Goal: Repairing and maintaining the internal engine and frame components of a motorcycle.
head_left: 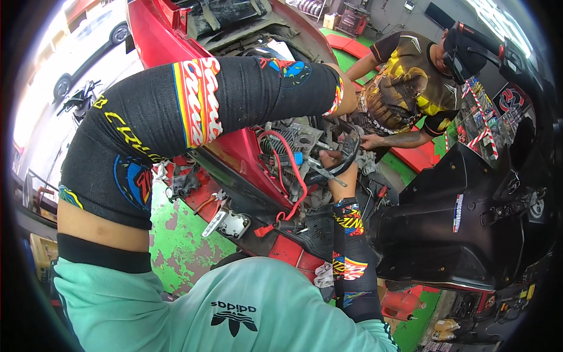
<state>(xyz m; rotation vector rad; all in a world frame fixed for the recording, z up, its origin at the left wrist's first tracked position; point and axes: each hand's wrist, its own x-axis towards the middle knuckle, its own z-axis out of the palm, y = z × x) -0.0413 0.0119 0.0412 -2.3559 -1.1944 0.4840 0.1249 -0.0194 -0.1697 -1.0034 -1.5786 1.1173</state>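
A red-bodied scooter (pixel 234 158) stands before me with its engine (pixel 302 141) uncovered. My left arm reaches across it from the left in a dark printed sleeve. My left hand (pixel 348 98) is over the far side of the engine, its fingers hidden behind the wrist. Lower down, my right hand (pixel 342 176) is at the engine with its fingers curled beside a thick black curved hose (pixel 353 146). A slim metal piece (pixel 334 179) lies across this hand; what the fingers grip is unclear. A red cable (pixel 300 176) loops to the left of it.
A co-worker (pixel 404 88) leans in opposite, with a hand (pixel 370 141) close to the hose. A large black body panel (pixel 434 234) fills the right. A metal part (pixel 233 224) sits below the red panel at the left. A red bottle (pixel 402 303) is at lower right.
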